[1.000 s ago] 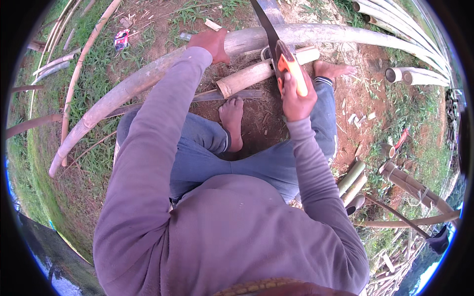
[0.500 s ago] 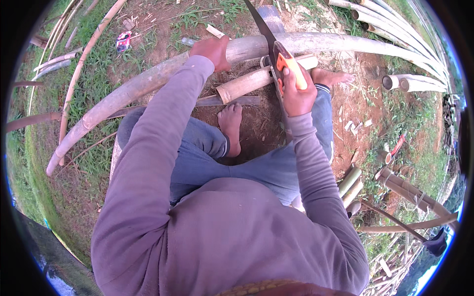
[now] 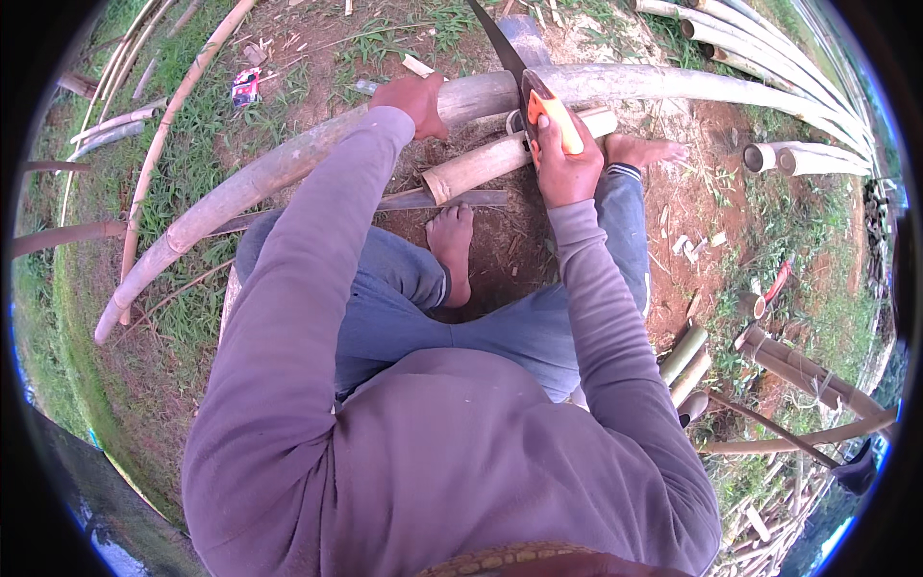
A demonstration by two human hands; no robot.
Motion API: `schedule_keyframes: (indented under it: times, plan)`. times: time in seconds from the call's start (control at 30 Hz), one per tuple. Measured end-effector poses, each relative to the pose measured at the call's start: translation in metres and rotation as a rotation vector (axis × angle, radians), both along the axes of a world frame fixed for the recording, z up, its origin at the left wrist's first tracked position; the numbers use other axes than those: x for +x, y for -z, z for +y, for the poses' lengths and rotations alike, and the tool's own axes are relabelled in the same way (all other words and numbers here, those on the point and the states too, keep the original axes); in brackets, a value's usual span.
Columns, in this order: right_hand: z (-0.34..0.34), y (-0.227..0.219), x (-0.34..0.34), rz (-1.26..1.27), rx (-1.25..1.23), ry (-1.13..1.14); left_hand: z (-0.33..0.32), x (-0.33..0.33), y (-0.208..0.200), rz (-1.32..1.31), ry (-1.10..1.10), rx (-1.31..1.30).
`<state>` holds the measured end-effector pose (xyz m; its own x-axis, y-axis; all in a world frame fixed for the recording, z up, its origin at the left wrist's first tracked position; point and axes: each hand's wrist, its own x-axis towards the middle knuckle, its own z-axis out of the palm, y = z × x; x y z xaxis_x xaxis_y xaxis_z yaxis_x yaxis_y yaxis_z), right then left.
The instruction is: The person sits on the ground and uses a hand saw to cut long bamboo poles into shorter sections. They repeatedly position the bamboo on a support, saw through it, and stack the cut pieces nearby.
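Observation:
My left hand point(image 3: 411, 104) is wrapped over a long, thick bamboo pole point(image 3: 274, 168) that lies across in front of me, pressing on it left of the saw. In my right hand point(image 3: 569, 165) is a handsaw point(image 3: 497, 40) with a dark blade and an orange handle. The blade crosses the pole just right of my left hand, pointing away from me. How deep it sits in the bamboo cannot be made out. A shorter bamboo piece point(image 3: 479, 168) lies below the pole, close to my right hand and partly covered by the handle.
My bare feet are on the dirt near the short piece. Several bamboo poles point(image 3: 740, 62) are stacked at the far right, with cut bamboo tubes point(image 3: 685, 361) nearer. Thin poles point(image 3: 159, 163) lie on grass at left. A red-and-white packet point(image 3: 245, 87) is at far left.
My right hand and the saw have moved away from me and slightly left along the stroke. My left hand stays on the pole in nearly the same place.

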<state>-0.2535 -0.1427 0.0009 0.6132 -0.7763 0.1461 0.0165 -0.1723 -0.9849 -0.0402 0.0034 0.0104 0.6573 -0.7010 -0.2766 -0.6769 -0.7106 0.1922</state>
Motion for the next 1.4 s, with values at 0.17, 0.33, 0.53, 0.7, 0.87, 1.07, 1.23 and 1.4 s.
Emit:
schedule_keyframes:
  times: [0.17,0.33,0.53,0.7,0.87,1.07,1.23,1.4]
  plan:
    - [0.054,-0.006,-0.143,0.058,-0.015,-0.031,0.021,0.017,0.005,0.018,0.002,-0.014]
    - [0.053,-0.008,-0.153,0.035,-0.057,-0.059,0.017,0.016,0.001,0.019,-0.004,0.018]
    - [0.005,0.003,-0.014,0.04,-0.102,-0.022,0.006,0.008,-0.006,0.03,0.013,-0.025]
    - [0.056,-0.015,-0.178,0.061,-0.107,-0.075,0.019,0.017,-0.002,0.032,-0.009,-0.005]
    - [0.013,0.01,-0.073,0.083,-0.333,-0.047,0.008,0.005,0.003,0.016,0.0,-0.023]
    - [0.024,-0.004,-0.07,0.011,-0.517,-0.007,0.015,0.017,-0.015,0.037,0.016,-0.022]
    - [0.053,-0.007,-0.203,0.146,-0.185,-0.056,0.018,0.011,-0.009,0.065,-0.021,0.027]
    - [-0.009,-0.006,-0.012,0.149,-0.255,-0.013,0.001,0.004,-0.008,0.008,0.014,-0.043]
